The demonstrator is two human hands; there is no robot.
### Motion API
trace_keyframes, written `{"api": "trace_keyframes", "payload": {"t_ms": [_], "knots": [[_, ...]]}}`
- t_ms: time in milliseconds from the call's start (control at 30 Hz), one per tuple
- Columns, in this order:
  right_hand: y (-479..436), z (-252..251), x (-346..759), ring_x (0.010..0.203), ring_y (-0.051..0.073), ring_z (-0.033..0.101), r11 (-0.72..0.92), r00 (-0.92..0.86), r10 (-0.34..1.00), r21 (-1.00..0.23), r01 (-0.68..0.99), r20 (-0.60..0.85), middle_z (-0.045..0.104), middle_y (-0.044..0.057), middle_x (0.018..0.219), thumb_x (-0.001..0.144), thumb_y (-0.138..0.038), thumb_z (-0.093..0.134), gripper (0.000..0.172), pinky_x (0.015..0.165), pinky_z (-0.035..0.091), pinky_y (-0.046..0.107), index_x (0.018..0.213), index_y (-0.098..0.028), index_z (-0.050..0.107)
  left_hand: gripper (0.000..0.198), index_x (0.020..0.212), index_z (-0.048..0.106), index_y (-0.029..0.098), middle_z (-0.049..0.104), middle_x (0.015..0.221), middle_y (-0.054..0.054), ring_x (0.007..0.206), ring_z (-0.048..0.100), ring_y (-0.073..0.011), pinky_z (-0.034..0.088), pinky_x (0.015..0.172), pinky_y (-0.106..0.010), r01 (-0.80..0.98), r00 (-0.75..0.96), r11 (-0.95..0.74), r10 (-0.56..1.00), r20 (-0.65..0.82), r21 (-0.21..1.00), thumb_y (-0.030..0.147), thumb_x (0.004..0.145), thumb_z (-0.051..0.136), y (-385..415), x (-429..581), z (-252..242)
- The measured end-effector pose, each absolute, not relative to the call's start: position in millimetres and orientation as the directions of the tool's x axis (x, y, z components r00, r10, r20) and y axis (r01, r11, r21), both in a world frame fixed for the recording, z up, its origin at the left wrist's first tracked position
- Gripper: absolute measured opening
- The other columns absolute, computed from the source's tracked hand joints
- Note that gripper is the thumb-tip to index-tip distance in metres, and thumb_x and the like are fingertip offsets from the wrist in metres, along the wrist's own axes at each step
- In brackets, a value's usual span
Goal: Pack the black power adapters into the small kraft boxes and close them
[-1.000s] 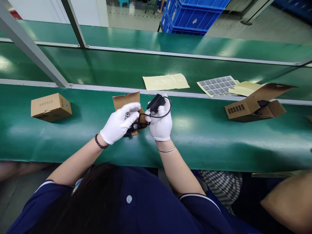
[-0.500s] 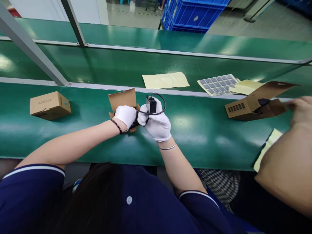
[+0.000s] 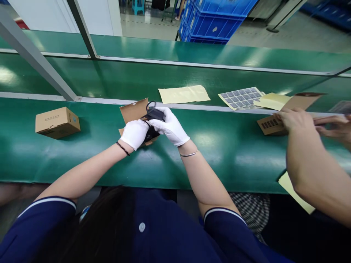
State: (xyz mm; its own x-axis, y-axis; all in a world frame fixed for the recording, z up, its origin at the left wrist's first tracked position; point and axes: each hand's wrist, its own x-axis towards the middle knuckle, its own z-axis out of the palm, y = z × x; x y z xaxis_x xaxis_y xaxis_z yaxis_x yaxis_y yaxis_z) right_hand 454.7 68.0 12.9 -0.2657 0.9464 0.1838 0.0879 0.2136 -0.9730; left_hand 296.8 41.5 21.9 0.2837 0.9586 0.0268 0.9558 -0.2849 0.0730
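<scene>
White-gloved right hand (image 3: 172,127) grips the black blocky adapter (image 3: 155,114) to its left, at the open brown cardboard box (image 3: 135,110); white-gloved left hand (image 3: 134,134) beside it, grip hidden, cannot tell.

The black adapter (image 3: 155,114) hangs tilted over the open brown cardboard box (image 3: 148,143), its cable (image 3: 151,102) looping beside the raised flap (image 3: 134,110)!

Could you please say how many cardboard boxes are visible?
3: closed box, left; open box, by the gloved left hand; partly covered box, right, at a co-worker's hand. Others may be hidden.
</scene>
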Motion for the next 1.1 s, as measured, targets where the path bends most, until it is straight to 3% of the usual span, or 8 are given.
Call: {"api": "trace_keyframes", "payload": {"t_ms": [133, 233, 333, 533, 700, 833, 967, 1100], "knots": [[72.4, 38.0, 455.0, 0.132, 0.028, 0.06, 0.429, -0.376, 0.884, -0.803, 0.413, 0.279, 0.066, 0.011, 0.143, 0.091, -0.049, 0.064, 0.054, 0.113, 0.047, 0.043, 0.137, -0.021, 0.062, 0.029, 0.117, 0.067, 0.007, 0.074, 0.1, -0.02, 0.093, 0.074, -0.0316, 0.054, 0.076, -0.039, 0.913, 0.406, -0.401, 0.911, 0.067, -0.069, 0.012, 0.101, 0.044, 27.9, 297.4, 25.3], [77.1, 53.3, 454.8, 0.12, 0.025, 0.067, 0.425, -0.487, 0.867, -0.667, 0.612, 0.105, 0.073, 0.007, 0.132, 0.101, -0.046, 0.053, 0.041, 0.102, 0.051, 0.038, 0.132, -0.023, 0.067, 0.027, 0.105, 0.068, 0.008, 0.072, 0.086, -0.016, 0.082, 0.073, -0.0309, 0.052, 0.068, -0.039, 0.844, 0.521, -0.508, 0.853, 0.034, -0.173, 0.011, 0.102, 0.04, 13.0, 300.3, 25.4], [80.6, 61.0, 454.2, 0.098, 0.023, 0.072, 0.451, -0.599, 0.783, -0.511, 0.731, -0.166, 0.078, 0.006, 0.113, 0.105, -0.048, 0.048, 0.038, 0.082, 0.05, 0.032, 0.121, -0.023, 0.072, 0.029, 0.093, 0.066, 0.012, 0.071, 0.084, -0.013, 0.08, 0.072, -0.0284, 0.052, 0.068, -0.038, 0.744, 0.663, -0.645, 0.744, 0.082, -0.172, 0.008, 0.102, 0.039, -2.9, 301.8, 19.9], [73.5, 66.4, 443.2, 0.095, 0.022, 0.067, 0.745, -0.777, 0.56, -0.236, 0.624, -0.288, 0.074, 0.01, 0.115, 0.105, -0.035, 0.05, 0.032, 0.074, 0.041, 0.03, 0.118, -0.02, 0.075, 0.03, 0.096, 0.067, 0.012, 0.072, 0.096, -0.015, 0.091, 0.071, -0.0272, 0.054, 0.079, -0.039, 0.683, 0.727, -0.718, 0.649, 0.223, -0.137, 0.009, 0.103, 0.038, -19.1, 296.2, 7.6], [61.6, 64.7, 429.7, 0.09, 0.022, 0.067, 0.8, -0.764, 0.566, -0.018, 0.6, -0.31, 0.071, 0.015, 0.115, 0.103, -0.024, 0.047, 0.032, 0.063, 0.036, 0.029, 0.113, -0.017, 0.076, 0.029, 0.103, 0.069, 0.014, 0.072, 0.099, -0.012, 0.094, 0.068, -0.0229, 0.056, 0.091, -0.037, 0.651, 0.723, -0.75, 0.66, 0.204, 0.118, 0.014, 0.104, 0.04, -22.1, 285.3, 10.0], [55.0, 62.8, 416.6, 0.087, 0.025, 0.069, 0.823, -0.761, 0.508, -0.035, 0.568, -0.402, 0.075, 0.018, 0.109, 0.097, -0.013, 0.048, 0.03, 0.064, 0.038, 0.03, 0.107, -0.011, 0.076, 0.026, 0.096, 0.07, 0.016, 0.072, 0.087, -0.009, 0.085, 0.069, -0.0221, 0.059, 0.083, -0.035, 0.726, 0.613, -0.614, 0.782, 0.111, 0.311, 0.008, 0.097, 0.046, -31.1, 278.8, 18.4], [59.1, 63.5, 417.4, 0.081, 0.026, 0.069, 0.808, -0.748, 0.431, -0.152, 0.569, -0.505, 0.078, 0.017, 0.097, 0.091, -0.012, 0.057, 0.023, 0.069, 0.041, 0.034, 0.098, -0.01, 0.078, 0.025, 0.098, 0.071, 0.019, 0.076, 0.099, -0.008, 0.094, 0.072, -0.0231, 0.06, 0.09, -0.036, 0.812, 0.445, -0.39, 0.895, -0.027, 0.434, 0.006, 0.093, 0.05, -36.0, 276.8, 24.6], [69.3, 61.1, 442.2, 0.097, 0.023, 0.07, 0.749, -0.858, 0.431, -0.419, 0.514, -0.281, 0.078, 0.011, 0.114, 0.089, -0.007, 0.05, 0.036, 0.082, 0.048, 0.032, 0.113, -0.016, 0.075, 0.026, 0.112, 0.067, 0.019, 0.075, 0.111, -0.008, 0.103, 0.073, -0.0245, 0.061, 0.095, -0.039, 0.842, 0.177, -0.128, 0.983, -0.043, 0.523, 0.011, 0.091, 0.054, -30.0, 271.6, 21.5]]}}
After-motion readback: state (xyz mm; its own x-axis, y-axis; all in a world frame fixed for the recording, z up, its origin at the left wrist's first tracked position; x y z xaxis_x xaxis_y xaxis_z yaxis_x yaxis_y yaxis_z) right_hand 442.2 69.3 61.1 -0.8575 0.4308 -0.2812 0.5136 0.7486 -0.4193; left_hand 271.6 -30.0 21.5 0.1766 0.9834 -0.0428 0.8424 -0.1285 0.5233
